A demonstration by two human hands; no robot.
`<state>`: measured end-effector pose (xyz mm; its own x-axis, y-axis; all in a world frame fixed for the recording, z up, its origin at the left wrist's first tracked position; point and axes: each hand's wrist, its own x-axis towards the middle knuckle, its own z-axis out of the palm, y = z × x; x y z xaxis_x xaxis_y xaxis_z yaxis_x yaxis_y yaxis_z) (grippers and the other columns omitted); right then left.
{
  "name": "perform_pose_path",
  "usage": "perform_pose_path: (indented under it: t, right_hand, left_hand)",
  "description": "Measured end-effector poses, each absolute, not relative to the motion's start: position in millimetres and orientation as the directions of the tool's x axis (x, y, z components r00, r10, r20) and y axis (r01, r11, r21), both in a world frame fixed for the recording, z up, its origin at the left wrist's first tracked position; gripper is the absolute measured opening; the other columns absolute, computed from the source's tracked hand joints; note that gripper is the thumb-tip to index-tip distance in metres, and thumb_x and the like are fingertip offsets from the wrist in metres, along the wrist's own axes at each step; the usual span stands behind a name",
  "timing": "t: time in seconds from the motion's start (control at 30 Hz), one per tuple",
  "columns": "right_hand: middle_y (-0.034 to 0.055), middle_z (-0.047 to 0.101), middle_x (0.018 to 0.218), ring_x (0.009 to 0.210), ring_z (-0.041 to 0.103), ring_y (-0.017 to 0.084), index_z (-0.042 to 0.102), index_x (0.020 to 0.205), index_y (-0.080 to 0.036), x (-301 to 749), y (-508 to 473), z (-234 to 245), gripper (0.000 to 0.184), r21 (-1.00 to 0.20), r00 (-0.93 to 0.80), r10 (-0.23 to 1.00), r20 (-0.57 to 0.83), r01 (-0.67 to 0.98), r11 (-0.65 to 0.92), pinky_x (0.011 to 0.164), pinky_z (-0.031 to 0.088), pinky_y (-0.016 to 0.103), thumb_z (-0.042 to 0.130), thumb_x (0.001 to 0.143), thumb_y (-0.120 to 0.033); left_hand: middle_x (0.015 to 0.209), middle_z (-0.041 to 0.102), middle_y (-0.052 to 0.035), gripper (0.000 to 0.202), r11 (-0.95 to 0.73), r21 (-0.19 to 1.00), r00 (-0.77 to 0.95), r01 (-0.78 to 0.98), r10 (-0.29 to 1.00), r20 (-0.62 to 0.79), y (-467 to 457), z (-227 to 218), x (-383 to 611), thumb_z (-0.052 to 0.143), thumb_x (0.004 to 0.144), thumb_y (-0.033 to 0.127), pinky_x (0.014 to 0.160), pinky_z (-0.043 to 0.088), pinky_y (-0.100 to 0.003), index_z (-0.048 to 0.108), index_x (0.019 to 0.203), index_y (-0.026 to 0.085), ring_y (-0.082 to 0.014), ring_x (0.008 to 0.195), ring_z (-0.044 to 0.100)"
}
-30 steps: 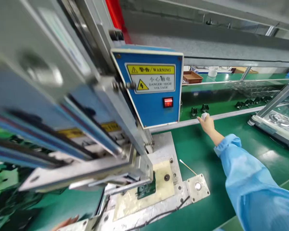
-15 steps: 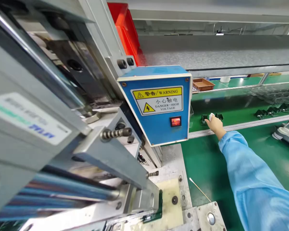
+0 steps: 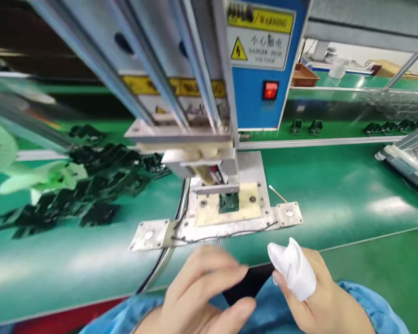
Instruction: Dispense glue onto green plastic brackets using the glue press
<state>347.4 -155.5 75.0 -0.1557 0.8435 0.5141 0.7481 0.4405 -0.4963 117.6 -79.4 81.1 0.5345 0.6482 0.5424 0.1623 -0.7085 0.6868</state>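
My left hand (image 3: pixel 203 292) is raised at the bottom middle, thumb and fingers apart, holding nothing. Its fingertips are slightly blurred. To its right is my right hand (image 3: pixel 322 290), with a loose white fabric finger cover (image 3: pixel 295 269) over its front fingers. The thumb lies just below the cover, and I see no part in this hand. Both hands are on the near side of the press (image 3: pixel 202 160). Under the press head, a small dark green part (image 3: pixel 228 202) sits on the cream fixture plate (image 3: pixel 203 215). Neither hand touches it.
Several black parts (image 3: pixel 107 185) are heaped on the left bench, beside another person's pale green gloved hand (image 3: pixel 52 176). Two dark parts (image 3: pixel 315 127) stand on the green belt (image 3: pixel 341 132) behind. A cotton swab (image 3: pixel 277 193) lies by a square metal button pad (image 3: pixel 289 214).
My right hand has come back from the two parts on the belt to the near side of the press. My left hand has come into view. The view has swung left and down.
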Motion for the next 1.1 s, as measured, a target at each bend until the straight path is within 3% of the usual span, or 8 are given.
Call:
perform_pose_path:
  t: [0.1, 0.2, 0.3, 0.47, 0.6, 0.7, 0.9, 1.1]
  right_hand:
    - [0.0047, 0.062, 0.074, 0.062, 0.058, 0.02, 0.056, 0.109, -0.018, 323.7, -159.3, 68.6, 0.023, -0.403, -0.201, 0.76, 0.618, 0.749, 0.526, 0.054, 0.048, 0.032, 0.045, 0.091, -0.008]
    - [0.0041, 0.056, 0.073, 0.059, 0.047, 0.018, 0.053, 0.09, -0.02, 313.4, -160.2, 61.8, 0.017, -0.309, -0.229, 0.726, 0.648, 0.793, 0.525, 0.05, 0.035, 0.03, 0.042, 0.092, -0.008]
    - [0.0072, 0.059, 0.081, 0.065, 0.047, 0.019, 0.056, 0.091, -0.018, 308.0, -164.2, 57.0, 0.019, -0.253, -0.261, 0.717, 0.646, 0.813, 0.524, 0.054, 0.037, 0.032, 0.044, 0.09, -0.004]
    - [0.01, 0.057, 0.098, 0.085, 0.055, 0.022, 0.059, 0.109, -0.015, 299.5, -168.6, 53.0, 0.028, -0.617, -0.112, 0.857, 0.503, 0.648, 0.447, 0.069, 0.051, 0.034, 0.047, 0.088, -0.003]
    - [0.0032, 0.049, 0.091, 0.08, 0.054, 0.018, 0.058, 0.089, -0.021, 297.4, -168.2, 58.5, 0.006, -0.922, -0.041, 0.965, 0.258, 0.289, 0.258, 0.071, 0.052, 0.03, 0.063, 0.086, -0.02]
    - [0.0042, 0.049, 0.093, 0.084, 0.055, 0.02, 0.06, 0.094, -0.021, 301.3, -167.9, 64.3, 0.027, -0.991, -0.069, 0.989, 0.134, 0.017, 0.135, 0.074, 0.051, 0.032, 0.074, 0.082, -0.041]
    - [0.0064, 0.061, 0.098, 0.085, 0.059, 0.022, 0.066, 0.113, -0.022, 304.2, -167.7, 62.5, 0.054, -0.85, -0.196, 0.981, -0.013, -0.515, -0.114, 0.077, 0.05, 0.036, 0.077, 0.074, -0.058]
    - [0.0065, 0.07, 0.096, 0.089, 0.065, 0.02, 0.071, 0.112, -0.023, 297.3, -160.7, 49.0, 0.038, -0.807, -0.114, 0.989, -0.093, -0.574, -0.142, 0.093, 0.049, 0.038, 0.067, 0.09, -0.054]
  left_hand:
    - [0.087, 0.058, -0.0044, 0.034, -0.638, 0.754, 0.497, 0.154, 0.71, 0.499, -83.1, 103.5, 143.9, 0.077, 0.084, 0.046, 0.064, 0.056, -0.028, 0.071, 0.11, 0.025, -0.018, 0.077, 0.06]
    - [0.086, 0.054, -0.0026, 0.014, -0.573, 0.805, 0.493, 0.152, 0.75, 0.441, -94.5, 104.9, 152.7, 0.077, 0.085, 0.026, 0.068, 0.055, -0.024, 0.073, 0.099, 0.024, -0.0151, 0.078, 0.057]
    - [0.084, 0.055, -0.0015, 0.012, -0.504, 0.855, 0.46, 0.122, 0.792, 0.401, -107.2, 99.2, 147.2, 0.068, 0.089, 0.01, 0.067, 0.054, -0.021, 0.07, 0.09, 0.022, -0.0128, 0.077, 0.057]
    - [0.083, 0.065, -0.0028, 0.013, -0.489, 0.872, 0.505, -0.02, 0.748, 0.431, -117.0, 100.4, 131.7, 0.052, 0.098, 0.01, 0.07, 0.058, -0.025, 0.057, 0.098, 0.022, -0.0143, 0.077, 0.064]
    - [0.083, 0.072, -0.0081, 0.012, -0.675, 0.733, 0.598, -0.083, 0.555, 0.579, -113.9, 98.5, 122.1, 0.048, 0.1, 0.009, 0.068, 0.06, -0.03, 0.057, 0.104, 0.017, -0.0164, 0.076, 0.069]
    - [0.087, 0.076, -0.0125, 0.017, -0.81, 0.571, 0.662, -0.133, 0.357, 0.659, -110.2, 98.4, 118.5, 0.043, 0.101, 0.007, 0.071, 0.061, -0.033, 0.059, 0.104, 0.013, -0.018, 0.081, 0.071]
    - [0.083, 0.078, -0.0067, 0.03, -0.931, 0.364, 0.764, -0.039, 0.207, 0.611, -110.5, 93.3, 132.7, 0.039, 0.104, 0.01, 0.069, 0.056, -0.03, 0.067, 0.094, 0.011, -0.0161, 0.076, 0.072]
    - [0.087, 0.077, -0.0083, 0.028, -0.98, 0.19, 0.766, 0.067, 0.172, 0.619, -112.0, 57.9, 141.3, 0.044, 0.1, 0.007, 0.077, 0.054, -0.034, 0.07, 0.094, 0.009, -0.0205, 0.085, 0.07]
